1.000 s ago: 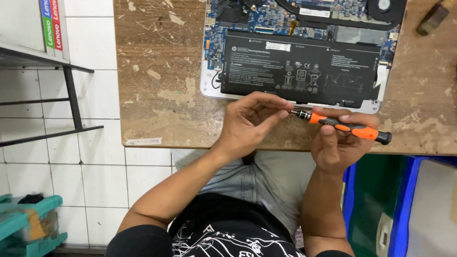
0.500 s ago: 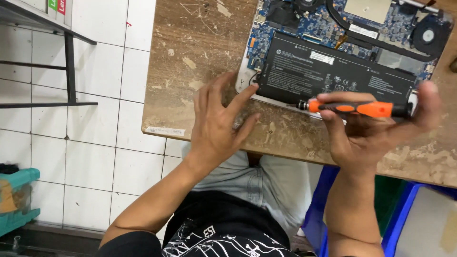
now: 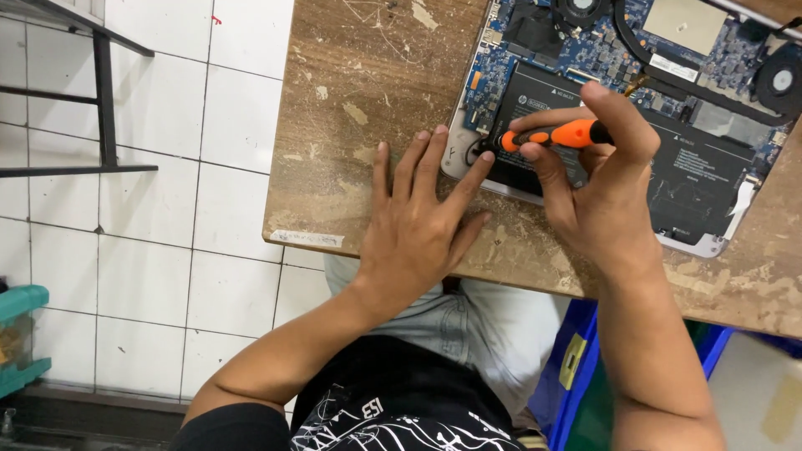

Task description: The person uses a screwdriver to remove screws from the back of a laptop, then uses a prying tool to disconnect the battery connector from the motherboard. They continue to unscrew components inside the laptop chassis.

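An opened laptop (image 3: 718, 242) lies on its back on a worn wooden table (image 3: 368, 100), showing a black battery (image 3: 693, 167), blue circuit board and fans. My right hand (image 3: 593, 184) grips an orange-and-black screwdriver (image 3: 555, 135), its tip pointing at the laptop's near left corner (image 3: 458, 157). My left hand (image 3: 422, 225) rests flat on the table with fingers spread, the fingertips touching that same corner next to the screwdriver tip.
A black metal shelf frame (image 3: 100, 92) stands at the left over a white tiled floor (image 3: 167, 250). A teal bin (image 3: 21, 334) sits at the lower left. A blue crate (image 3: 576, 367) is under the table by my right leg.
My right hand has carried the screwdriver left, from the battery's front edge to the laptop's left corner. My left hand has settled flat at that corner. The view has shifted right.
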